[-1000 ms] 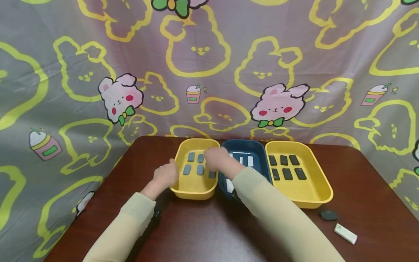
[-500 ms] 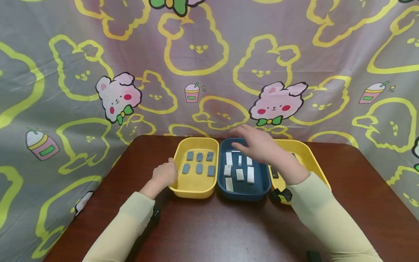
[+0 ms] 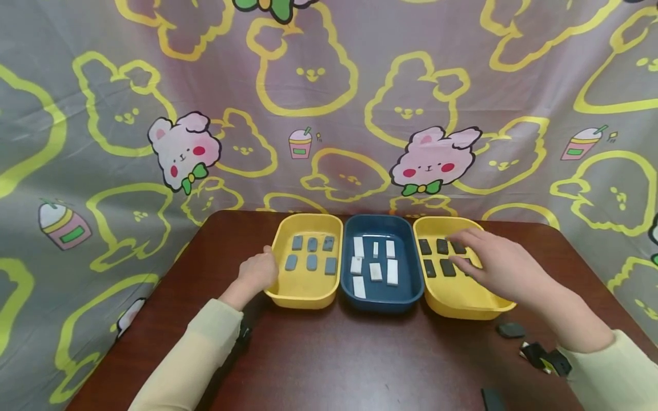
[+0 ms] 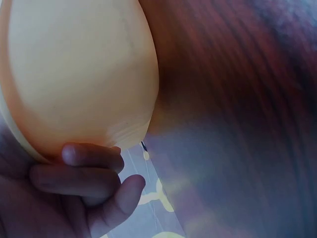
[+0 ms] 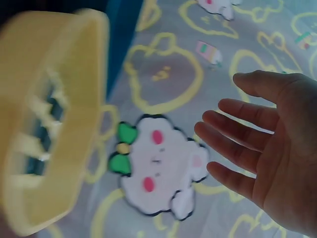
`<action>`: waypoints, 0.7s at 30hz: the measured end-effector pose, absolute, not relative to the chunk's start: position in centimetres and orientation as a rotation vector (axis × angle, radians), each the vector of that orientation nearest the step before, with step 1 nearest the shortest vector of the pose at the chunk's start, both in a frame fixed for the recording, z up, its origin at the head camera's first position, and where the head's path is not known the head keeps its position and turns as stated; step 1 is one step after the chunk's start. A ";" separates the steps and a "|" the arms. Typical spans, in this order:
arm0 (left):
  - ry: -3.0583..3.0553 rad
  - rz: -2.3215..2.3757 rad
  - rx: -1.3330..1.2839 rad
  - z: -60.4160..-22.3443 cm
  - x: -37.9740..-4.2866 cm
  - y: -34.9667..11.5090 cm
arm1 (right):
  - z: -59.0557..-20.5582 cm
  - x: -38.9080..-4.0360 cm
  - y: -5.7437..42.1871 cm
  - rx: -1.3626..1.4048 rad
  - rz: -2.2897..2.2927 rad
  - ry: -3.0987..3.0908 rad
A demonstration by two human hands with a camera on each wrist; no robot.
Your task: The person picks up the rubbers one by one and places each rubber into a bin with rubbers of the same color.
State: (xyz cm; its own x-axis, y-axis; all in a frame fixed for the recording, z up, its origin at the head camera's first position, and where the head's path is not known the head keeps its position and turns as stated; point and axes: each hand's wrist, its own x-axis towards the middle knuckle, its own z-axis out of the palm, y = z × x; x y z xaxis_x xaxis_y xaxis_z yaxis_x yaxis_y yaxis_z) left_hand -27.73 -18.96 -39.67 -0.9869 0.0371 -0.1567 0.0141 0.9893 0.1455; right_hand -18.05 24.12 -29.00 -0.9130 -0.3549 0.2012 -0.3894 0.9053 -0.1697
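My left hand [image 3: 259,271] grips the left side of a yellow tray [image 3: 303,301], its fingers [image 4: 79,181] curled at the tray wall [image 4: 89,74] in the left wrist view. Several blue-grey blocks [image 3: 311,262] lie in rows inside. My right hand [image 3: 509,271] is above the right side of another yellow tray [image 3: 452,311], fingers [image 5: 233,144] loosely spread and holding nothing. Several black blocks [image 3: 448,268] lie in that tray, some partly hidden behind the hand.
Between the yellow trays stands a dark blue tray [image 3: 380,305] with several white blocks [image 3: 392,272]. On the table [image 3: 349,359] at right lie a dark piece [image 3: 510,330] and another dark piece [image 3: 493,399] near the front. A patterned curtain [image 3: 334,131] hangs behind.
My right hand has left the left yellow tray, crossed over the blue tray and moved right to the other yellow tray, its fingers opening. The left hand has stayed in place.
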 end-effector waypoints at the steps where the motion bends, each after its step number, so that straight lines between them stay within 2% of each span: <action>1: 2.970 0.220 0.034 -39.7 -27.7 -18.9 | -29.7 -17.4 24.6 0.584 0.299 -2.896; 9: 2.983 0.217 0.032 -39.8 -27.6 -18.7 | -35.7 -11.4 27.8 0.567 0.286 -2.865; 15: 2.992 0.217 0.027 -39.8 -27.7 -18.6 | -39.0 -9.4 29.2 0.462 0.384 -3.248; 21: 2.975 0.227 0.022 -39.8 -27.7 -18.6 | -42.4 -8.6 31.0 0.832 0.710 -3.375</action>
State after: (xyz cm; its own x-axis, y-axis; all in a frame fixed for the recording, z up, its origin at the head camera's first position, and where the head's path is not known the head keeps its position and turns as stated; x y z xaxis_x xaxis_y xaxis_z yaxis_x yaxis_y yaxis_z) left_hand -27.68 -18.59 -39.77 -0.9875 0.0265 -0.1555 0.0026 0.9884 0.1516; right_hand -8.62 31.03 -42.42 -0.8131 -0.5073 -0.2854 -0.3493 0.8175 -0.4579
